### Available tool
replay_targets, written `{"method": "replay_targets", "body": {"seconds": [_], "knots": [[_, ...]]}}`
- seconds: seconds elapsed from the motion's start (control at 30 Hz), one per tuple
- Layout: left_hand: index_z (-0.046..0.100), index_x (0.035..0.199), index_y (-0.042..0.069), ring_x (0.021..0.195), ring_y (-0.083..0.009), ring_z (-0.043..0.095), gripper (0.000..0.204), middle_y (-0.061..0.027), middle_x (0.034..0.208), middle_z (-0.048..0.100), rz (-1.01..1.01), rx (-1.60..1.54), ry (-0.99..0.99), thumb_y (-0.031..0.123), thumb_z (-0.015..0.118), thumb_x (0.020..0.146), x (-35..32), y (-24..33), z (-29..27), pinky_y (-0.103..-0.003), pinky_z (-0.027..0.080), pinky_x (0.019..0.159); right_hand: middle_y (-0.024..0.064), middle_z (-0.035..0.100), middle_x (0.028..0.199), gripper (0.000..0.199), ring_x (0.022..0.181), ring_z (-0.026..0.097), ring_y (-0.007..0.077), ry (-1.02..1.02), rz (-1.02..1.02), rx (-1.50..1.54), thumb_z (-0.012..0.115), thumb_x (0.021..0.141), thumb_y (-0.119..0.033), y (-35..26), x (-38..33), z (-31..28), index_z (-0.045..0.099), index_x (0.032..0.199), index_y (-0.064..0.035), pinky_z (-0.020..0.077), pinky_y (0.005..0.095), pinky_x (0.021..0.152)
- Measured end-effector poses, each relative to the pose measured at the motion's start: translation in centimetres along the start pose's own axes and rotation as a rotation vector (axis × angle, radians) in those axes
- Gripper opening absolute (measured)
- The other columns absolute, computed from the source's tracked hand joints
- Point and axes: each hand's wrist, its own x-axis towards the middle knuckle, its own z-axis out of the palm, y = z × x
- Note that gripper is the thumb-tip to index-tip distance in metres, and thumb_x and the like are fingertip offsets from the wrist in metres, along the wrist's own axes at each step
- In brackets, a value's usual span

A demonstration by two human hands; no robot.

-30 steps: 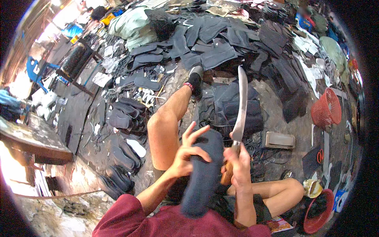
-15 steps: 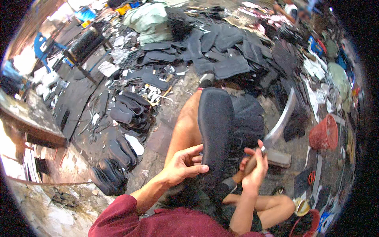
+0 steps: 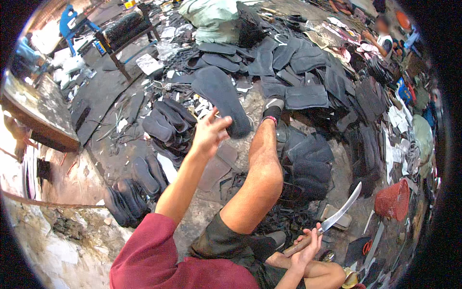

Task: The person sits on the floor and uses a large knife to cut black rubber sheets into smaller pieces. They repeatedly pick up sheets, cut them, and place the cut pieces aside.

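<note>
My left hand [image 3: 211,135] is stretched out forward with its fingers spread. Just beyond the fingertips is a black shoe sole [image 3: 221,98], tilted; whether they still touch its edge I cannot tell. Low on the right, my right hand [image 3: 308,245] is closed round the wooden handle of a curved knife [image 3: 342,212], whose bare blade points up and to the right. A pale block [image 3: 337,216] lies on the floor behind the blade. My bent bare leg [image 3: 260,183] is between my two arms.
Stacked soles [image 3: 166,120] lie left of my left hand, with more pairs [image 3: 127,204] nearer me. A heap of black sheets and soles [image 3: 308,62] spreads ahead. A red basket [image 3: 392,200] stands at right, a wooden table [image 3: 43,130] at left. Another person [image 3: 382,41] sits far right.
The sole has gone from above my lap to far forward left, and my left hand has reached out and opened. My right hand with the knife has moved lower; my view has shifted.
</note>
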Motion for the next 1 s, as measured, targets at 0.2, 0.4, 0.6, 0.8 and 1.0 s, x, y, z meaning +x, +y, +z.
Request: {"method": "replay_targets", "body": {"seconds": [0.2,0.4,0.6,0.8,1.0], "knots": [[0.033,0.145,0.014,0.101,-0.0231,0.054,0.083,-0.0065,0.12,0.056,-0.172,-0.24,0.169,0.017,0.082,0.078,17.1,-1.0,-6.6,-0.047,0.047,0.088,0.0053,0.061,0.081,0.039,0.047,0.053,0.0137,-0.105,0.046,0.007,0.055,0.098,-0.02,1.1,0.4,1.8,0.046,0.136,-0.0157,0.0427,0.0279,0.04],[0.05,0.137,0.005,0.101,-0.0216,0.066,0.05,-0.0093,0.117,0.066,-0.12,0.173,0.026,0.014,0.067,0.091,9.1,-8.1,-5.5,-0.034,0.054,0.086,0.0045,0.06,0.08,0.046,0.05,0.054,0.0122,-0.02,0.001,0.028,0.063,0.093,-0.011,0.6,3.0,2.3,0.049,0.136,-0.0109,0.0439,0.0261,0.042],[0.05,0.135,-0.003,0.108,-0.0246,0.064,0.049,-0.0177,0.124,0.062,-0.018,0.166,0.14,0.01,0.067,0.092,-4.7,-8.2,-8.7,-0.035,0.051,0.093,0.006,0.061,0.084,0.034,0.068,0.061,0.0158,-0.14,0.025,-0.044,0.067,0.089,-0.01,3.1,13.8,9.2,0.049,0.117,-0.0082,0.0525,0.0298,0.055],[0.054,0.129,-0.002,0.102,-0.0206,0.065,0.038,-0.0146,0.115,0.066,0.235,0.376,0.235,0.006,0.064,0.093,-11.1,-5.8,-6.6,-0.032,0.051,0.091,0.0194,0.058,0.116,0.077,0.113,0.053,0.038,0.341,-0.269,-1.004,0.082,0.066,-0.057,5.3,20.2,13.4,0.056,0.113,-0.0018,0.043,0.0542,0.094],[0.055,0.125,-0.003,0.104,-0.021,0.065,0.033,-0.016,0.114,0.066,0.464,0.473,0.097,0.001,0.062,0.094,-12.6,-3.2,-0.6,-0.031,0.05,0.094,0.019,0.056,0.131,0.065,0.124,0.052,0.0361,0.128,-0.627,-1.3,0.08,0.071,-0.046,6.4,18.2,15.3,0.053,0.116,-0.0077,0.051,0.052,0.086]]}}
